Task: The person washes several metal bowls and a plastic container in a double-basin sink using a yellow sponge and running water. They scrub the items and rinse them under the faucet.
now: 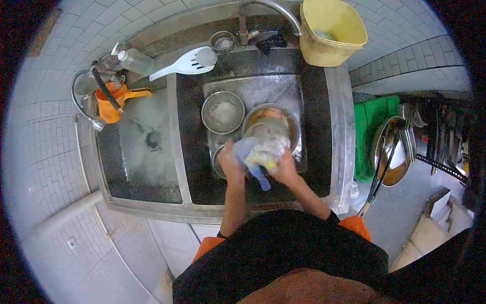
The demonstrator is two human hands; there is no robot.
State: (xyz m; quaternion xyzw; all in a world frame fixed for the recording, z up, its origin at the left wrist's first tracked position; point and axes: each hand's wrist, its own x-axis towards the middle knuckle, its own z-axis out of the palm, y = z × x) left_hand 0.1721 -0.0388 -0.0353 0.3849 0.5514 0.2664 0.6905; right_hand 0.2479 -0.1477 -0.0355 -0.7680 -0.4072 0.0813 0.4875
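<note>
My left hand (pixel 231 163) and my right hand (pixel 284 169) grip a bunched, blurred cloth (pixel 265 150), whitish with blue and yellow parts. It lies over the near part of a round metal bowl (pixel 296 127) in the right basin of a sink. Orange matter shows at the bowl's far inside. Left of it sits a second metal bowl (pixel 223 112) with something pale in it. Another round metal vessel (pixel 215 161) is mostly hidden behind my left hand. These vessels stand on a metal tray (pixel 252 91).
A yellow bucket (pixel 332 49), a tap (pixel 243 26) and a white slotted spoon (pixel 182 65) are along the back. An orange jug (pixel 110 104) stands by the left basin (pixel 148 167). On the right are a green crate (pixel 364 133) and a metal pan (pixel 396 155).
</note>
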